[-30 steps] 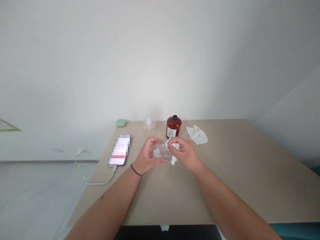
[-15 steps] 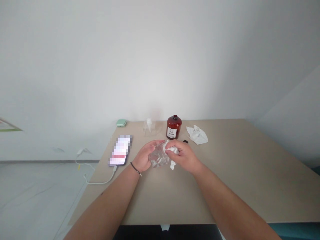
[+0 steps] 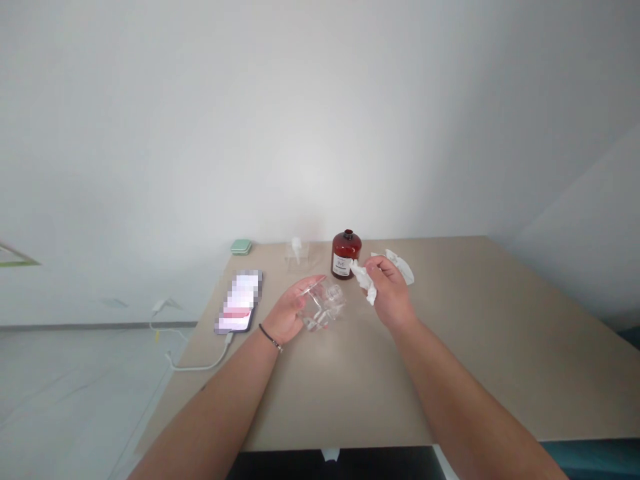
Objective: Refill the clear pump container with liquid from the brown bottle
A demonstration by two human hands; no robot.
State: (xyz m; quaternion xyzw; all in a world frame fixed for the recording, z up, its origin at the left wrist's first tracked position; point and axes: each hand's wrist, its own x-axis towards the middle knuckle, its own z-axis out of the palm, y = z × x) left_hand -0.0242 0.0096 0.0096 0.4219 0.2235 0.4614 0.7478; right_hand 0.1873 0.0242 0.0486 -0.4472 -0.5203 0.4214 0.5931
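A clear, square-bodied bottle (image 3: pixel 320 308) is gripped by my left hand (image 3: pixel 287 312), tilted so that its neck points right. My right hand (image 3: pixel 391 293) pinches a crumpled white tissue (image 3: pixel 367 283), held apart from the bottle and to its right. Just behind both hands a dark red-brown bottle (image 3: pixel 346 255) with a white label stands upright, its mouth uncapped. Another white tissue (image 3: pixel 403 265) lies on the table behind my right hand, which partly covers it.
On the left of the table (image 3: pixel 490 333) lies a phone (image 3: pixel 239 300) with a white charging cable (image 3: pixel 200 367) running off the edge. A small green case (image 3: pixel 241 247) and a clear box (image 3: pixel 297 257) with a white tip inside sit near the wall.
My right hand has drawn the tissue away from the clear bottle, up and to the right. My left hand still holds the bottle, whose neck now shows.
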